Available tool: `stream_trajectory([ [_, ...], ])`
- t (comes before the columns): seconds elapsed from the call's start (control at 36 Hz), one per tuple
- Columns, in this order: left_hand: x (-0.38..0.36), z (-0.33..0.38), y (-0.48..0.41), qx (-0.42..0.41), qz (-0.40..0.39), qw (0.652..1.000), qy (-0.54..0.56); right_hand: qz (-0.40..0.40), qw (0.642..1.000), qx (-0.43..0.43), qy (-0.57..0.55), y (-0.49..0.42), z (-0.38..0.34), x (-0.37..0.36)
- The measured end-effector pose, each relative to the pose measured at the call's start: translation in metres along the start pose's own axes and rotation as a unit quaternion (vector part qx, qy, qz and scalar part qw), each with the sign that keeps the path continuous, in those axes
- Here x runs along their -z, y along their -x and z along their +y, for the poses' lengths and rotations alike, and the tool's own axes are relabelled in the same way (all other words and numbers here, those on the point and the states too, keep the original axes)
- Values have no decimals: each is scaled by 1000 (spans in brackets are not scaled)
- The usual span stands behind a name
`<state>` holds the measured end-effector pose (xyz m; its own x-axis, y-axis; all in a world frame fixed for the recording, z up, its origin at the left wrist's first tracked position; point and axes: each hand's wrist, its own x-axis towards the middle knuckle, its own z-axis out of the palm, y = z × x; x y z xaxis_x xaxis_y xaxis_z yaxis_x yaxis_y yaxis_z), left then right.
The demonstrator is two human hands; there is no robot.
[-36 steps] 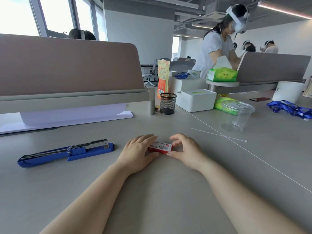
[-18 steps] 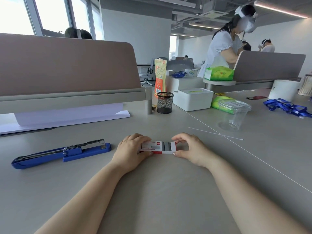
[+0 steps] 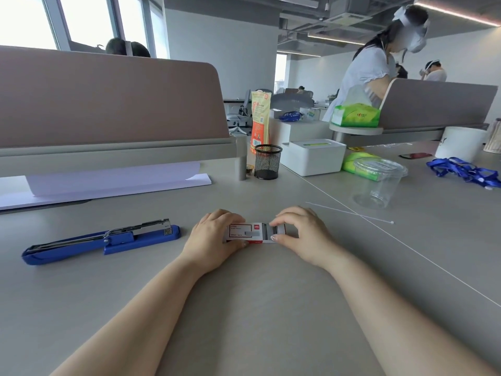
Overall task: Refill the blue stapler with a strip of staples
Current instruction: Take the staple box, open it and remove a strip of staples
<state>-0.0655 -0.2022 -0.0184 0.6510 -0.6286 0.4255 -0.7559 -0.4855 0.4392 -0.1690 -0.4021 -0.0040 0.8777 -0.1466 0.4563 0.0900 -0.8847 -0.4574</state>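
Staple box [image 3: 248, 234] lay flat on the table [image 3: 244, 308], mid-width, nearer the front edge than the back. Left hand [image 3: 214, 240] pinched the box sleeve at its left end, holding it down. Right hand [image 3: 301, 234] gripped the inner tray [image 3: 282, 231], drawn partway out to the right, with grey staples [image 3: 271, 232] showing in the gap. Neither hand was free.

Stapler [image 3: 100, 240] lay well apart, toward the left edge, top arm swung open with the metal channel exposed, apparently ready for loading.

Step in hand, judged: opening the box to take one strip. To do it well: keep the sleeve pressed flat and pull the tray straight and level, not fully out, or loose strips may spill. Lift a single strip by its long sides so it does not snap.
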Motion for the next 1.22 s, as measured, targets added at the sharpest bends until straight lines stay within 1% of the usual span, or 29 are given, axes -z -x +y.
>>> stream_trajectory([
  [0.39, 0, 3, 1, -6, 16, 1000, 3, -24, 1000, -14, 10, 0, -2, -2],
  [0.53, 0, 5, 1, -6, 20, 1000, 8, -50, 998, -23, 36, 0, -3, -4],
  [0.97, 1, 7, 1, 9, 11, 1000, -3, -82, 991, -32, 97, -5, -13, -5],
  [1.06, 0, 7, 0, 11, 9, 1000, -5, -93, 990, -39, 94, -8, -13, -4],
  [1.17, 0, 6, 0, 13, 7, 1000, -3, -115, 990, -55, 64, -12, -12, -2],
  [1.22, 0, 6, 0, 11, 8, 1000, -1, -112, 991, -58, 53, -12, -11, -1],
])
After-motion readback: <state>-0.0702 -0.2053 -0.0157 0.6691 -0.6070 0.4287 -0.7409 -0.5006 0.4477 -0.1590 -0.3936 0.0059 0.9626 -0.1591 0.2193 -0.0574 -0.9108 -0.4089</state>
